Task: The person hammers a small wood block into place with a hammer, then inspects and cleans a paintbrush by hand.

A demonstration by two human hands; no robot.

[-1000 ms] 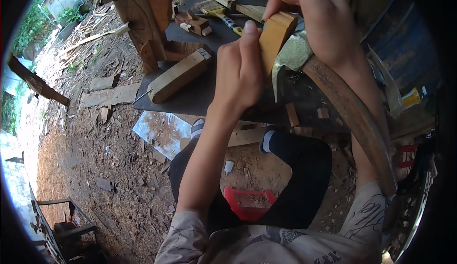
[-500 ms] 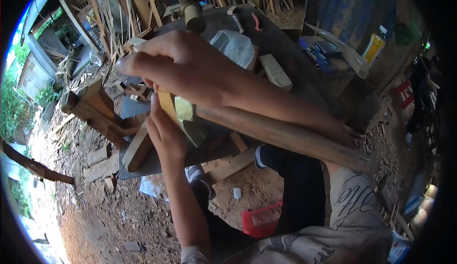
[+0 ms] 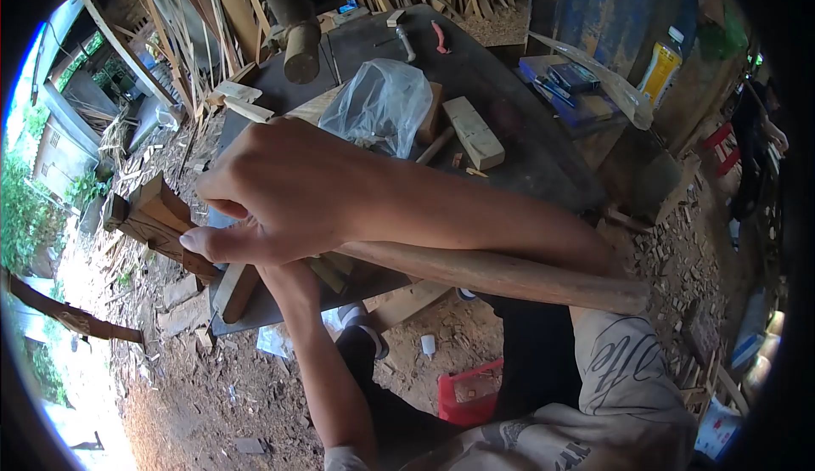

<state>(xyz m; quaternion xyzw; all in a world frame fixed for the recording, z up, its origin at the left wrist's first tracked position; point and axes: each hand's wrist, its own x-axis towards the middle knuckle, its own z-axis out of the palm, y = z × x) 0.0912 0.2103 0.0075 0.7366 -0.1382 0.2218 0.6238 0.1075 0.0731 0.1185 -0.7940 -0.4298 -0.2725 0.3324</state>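
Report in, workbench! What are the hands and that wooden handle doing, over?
Right hand in front of left hand, grips unclear. Wooden handle alongside right forearm, one end hidden. Right hand blocks the view; plastic bag beyond.

Dark tabletop (image 3: 543, 165), scuffed; clear plastic bag (image 3: 382, 101) crumpled mid-table, brown block (image 3: 431, 116) just beside it; pale wooden block (image 3: 474, 134) lying to the right, small wood chips (image 3: 475, 172) by its near end; toward far edge, red tool (image 3: 440, 38) and grey tool (image 3: 406, 45), near each other; ground (image 3: 195, 411) brown, littered with scraps; red plastic frame (image 3: 450, 401) and small white container (image 3: 428, 345) there.
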